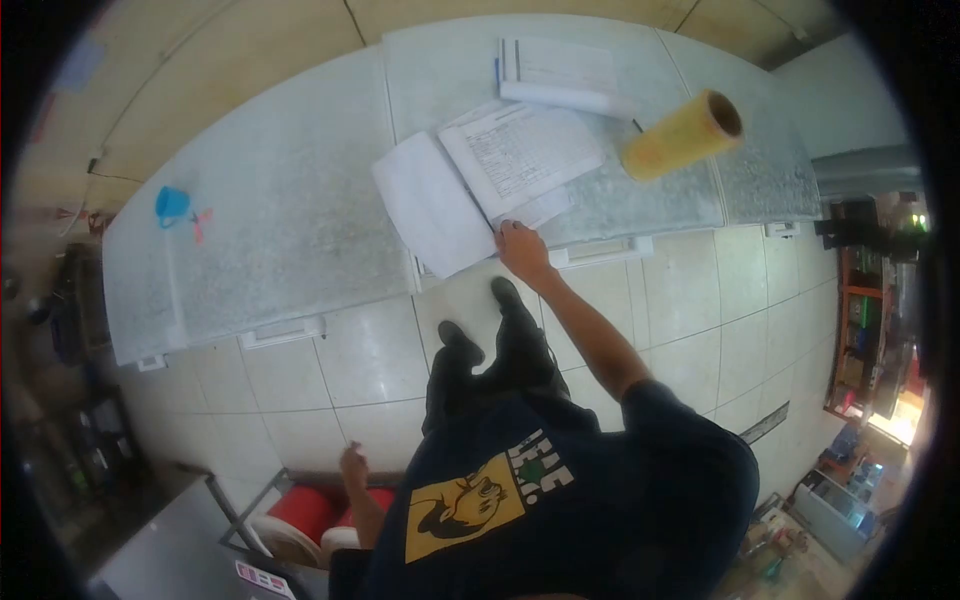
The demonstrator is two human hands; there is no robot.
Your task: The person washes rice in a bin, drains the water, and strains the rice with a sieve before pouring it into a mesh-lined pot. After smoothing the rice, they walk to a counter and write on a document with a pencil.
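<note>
My right hand (522, 252) reaches over the near edge of the counter, its fingers curled at the lower edge of the open papers (520, 158). One sheet there carries rows of writing, and a blank white page (425, 205) lies turned to the left. A thin dark line runs between the two pages up to my fingertips; I cannot make out whether it is a pen or a page edge. My left hand (354, 468) hangs low at my side, away from the counter, above red-topped containers. It is small and blurred, so its finger pose is unclear.
On the long grey-white counter (280, 220) stand a yellow roll (685, 135) and a blue cup (172, 204) with a small red item beside it. More papers (560, 75) lie at the back. Behind me are red-topped containers (305, 515) in a metal frame. Tiled floor surrounds my feet.
</note>
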